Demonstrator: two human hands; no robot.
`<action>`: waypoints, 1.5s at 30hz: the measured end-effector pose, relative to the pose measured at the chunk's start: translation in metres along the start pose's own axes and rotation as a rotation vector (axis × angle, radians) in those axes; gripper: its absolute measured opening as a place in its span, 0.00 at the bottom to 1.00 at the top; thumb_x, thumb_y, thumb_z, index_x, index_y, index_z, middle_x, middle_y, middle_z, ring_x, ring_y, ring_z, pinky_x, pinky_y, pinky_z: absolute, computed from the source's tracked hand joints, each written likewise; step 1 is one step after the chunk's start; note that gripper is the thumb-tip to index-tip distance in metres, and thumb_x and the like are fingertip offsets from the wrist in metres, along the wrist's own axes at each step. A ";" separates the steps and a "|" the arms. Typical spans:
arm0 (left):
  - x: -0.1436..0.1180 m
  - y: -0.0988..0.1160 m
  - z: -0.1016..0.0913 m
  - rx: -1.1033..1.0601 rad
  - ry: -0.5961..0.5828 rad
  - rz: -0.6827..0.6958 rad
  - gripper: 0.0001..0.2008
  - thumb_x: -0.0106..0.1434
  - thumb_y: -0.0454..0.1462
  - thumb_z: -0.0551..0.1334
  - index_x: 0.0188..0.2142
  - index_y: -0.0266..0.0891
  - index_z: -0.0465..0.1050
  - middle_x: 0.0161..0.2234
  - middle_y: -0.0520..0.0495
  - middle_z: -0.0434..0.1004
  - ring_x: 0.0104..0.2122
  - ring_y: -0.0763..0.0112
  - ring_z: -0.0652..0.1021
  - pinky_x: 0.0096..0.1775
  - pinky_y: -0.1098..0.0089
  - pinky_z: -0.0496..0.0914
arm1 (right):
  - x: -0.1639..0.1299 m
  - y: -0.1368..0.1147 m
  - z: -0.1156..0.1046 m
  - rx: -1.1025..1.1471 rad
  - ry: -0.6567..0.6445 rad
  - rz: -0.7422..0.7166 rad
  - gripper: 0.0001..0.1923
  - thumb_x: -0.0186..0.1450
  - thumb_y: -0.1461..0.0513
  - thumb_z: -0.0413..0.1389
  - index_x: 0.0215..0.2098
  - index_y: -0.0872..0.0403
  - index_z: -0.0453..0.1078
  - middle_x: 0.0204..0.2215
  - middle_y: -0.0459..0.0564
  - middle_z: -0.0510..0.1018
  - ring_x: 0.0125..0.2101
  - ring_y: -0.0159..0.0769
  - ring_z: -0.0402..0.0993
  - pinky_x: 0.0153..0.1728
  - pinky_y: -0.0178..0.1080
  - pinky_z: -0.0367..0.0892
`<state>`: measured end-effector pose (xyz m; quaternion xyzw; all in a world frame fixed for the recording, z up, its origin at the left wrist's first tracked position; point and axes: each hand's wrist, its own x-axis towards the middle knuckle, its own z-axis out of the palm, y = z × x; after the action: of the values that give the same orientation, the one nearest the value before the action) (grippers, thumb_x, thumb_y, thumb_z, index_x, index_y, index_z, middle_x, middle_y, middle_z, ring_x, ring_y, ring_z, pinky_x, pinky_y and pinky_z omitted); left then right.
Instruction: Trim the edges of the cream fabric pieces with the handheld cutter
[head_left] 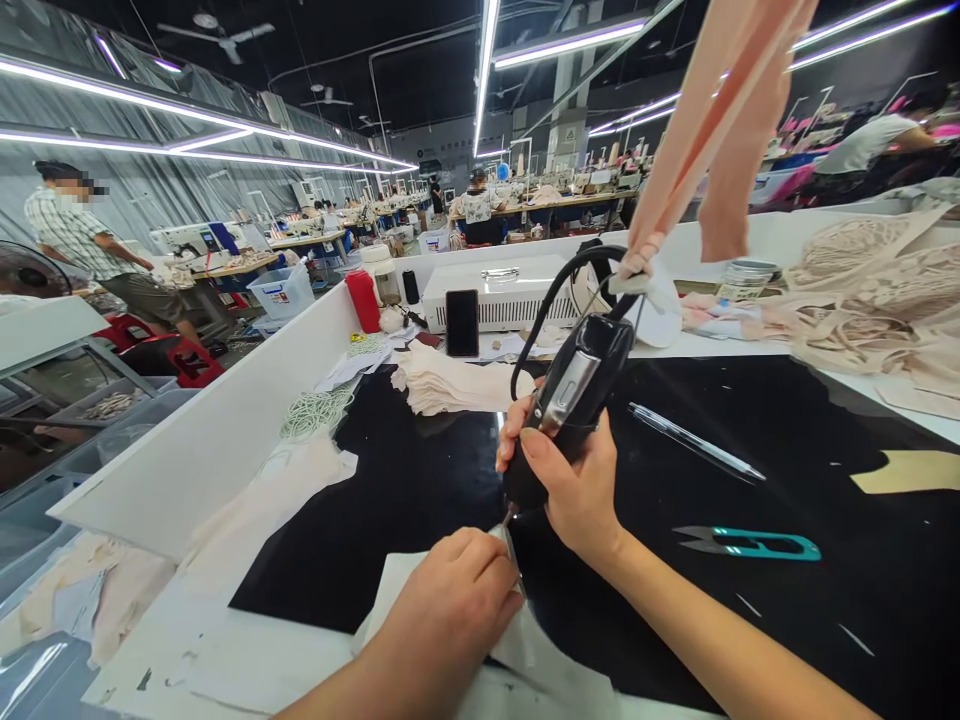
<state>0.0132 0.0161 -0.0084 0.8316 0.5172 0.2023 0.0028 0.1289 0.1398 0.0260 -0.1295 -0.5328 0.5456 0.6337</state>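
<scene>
My right hand (pixel 574 480) is wrapped round a black corded power tool (pixel 570 390) with a silver plate on its side. A thin metal tip (pixel 510 515) points down from the tool toward my left hand (pixel 457 600). My left fingers are closed on a pale piece of fabric (pixel 532 640), right beside that tip. Part of the fabric lies under my left hand, which hides it. Peach fabric strips (pixel 697 130) run up from the cord end of the tool.
A black mat (pixel 420 480) covers much of the white table. Teal thread snips (pixel 750 542) and a pen (pixel 697 440) lie right. Behind are stacked pale fabric pieces (pixel 465 380), a phone (pixel 462 323) and a white vented box (pixel 517 285). Green cord (pixel 319 410) lies left.
</scene>
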 end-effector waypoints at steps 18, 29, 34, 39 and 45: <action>-0.008 0.004 0.005 0.216 0.171 0.113 0.16 0.81 0.30 0.48 0.49 0.33 0.76 0.49 0.41 0.85 0.51 0.64 0.84 0.57 0.64 0.78 | -0.001 0.000 -0.003 0.000 -0.005 -0.001 0.19 0.66 0.57 0.68 0.48 0.45 0.65 0.32 0.38 0.77 0.23 0.30 0.74 0.25 0.37 0.73; -0.007 0.002 0.007 0.247 0.205 0.133 0.16 0.80 0.28 0.49 0.49 0.32 0.76 0.47 0.43 0.86 0.50 0.64 0.85 0.57 0.65 0.77 | -0.001 0.001 -0.004 0.016 -0.004 0.005 0.19 0.66 0.56 0.69 0.49 0.45 0.65 0.32 0.39 0.78 0.24 0.31 0.74 0.26 0.37 0.74; -0.008 0.003 0.009 0.255 0.209 0.130 0.14 0.80 0.29 0.51 0.50 0.31 0.76 0.47 0.42 0.86 0.50 0.64 0.85 0.55 0.65 0.78 | 0.000 0.001 -0.003 0.018 -0.003 0.002 0.19 0.65 0.56 0.69 0.48 0.45 0.66 0.32 0.39 0.78 0.24 0.30 0.74 0.25 0.37 0.74; -0.009 0.002 0.011 0.312 0.263 0.159 0.17 0.80 0.28 0.50 0.45 0.33 0.78 0.46 0.43 0.86 0.47 0.66 0.85 0.53 0.65 0.80 | 0.002 -0.001 -0.002 0.019 0.002 -0.002 0.17 0.66 0.57 0.68 0.45 0.46 0.66 0.32 0.38 0.77 0.24 0.30 0.74 0.25 0.37 0.74; -0.008 0.003 0.010 0.331 0.265 0.165 0.18 0.80 0.28 0.49 0.46 0.30 0.79 0.46 0.44 0.86 0.48 0.67 0.85 0.55 0.67 0.78 | 0.005 -0.006 -0.002 0.049 0.011 -0.016 0.16 0.66 0.58 0.67 0.46 0.45 0.65 0.31 0.39 0.77 0.25 0.31 0.74 0.25 0.37 0.74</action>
<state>0.0162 0.0103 -0.0197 0.8264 0.4696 0.2213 -0.2183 0.1328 0.1420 0.0324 -0.1125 -0.5170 0.5526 0.6439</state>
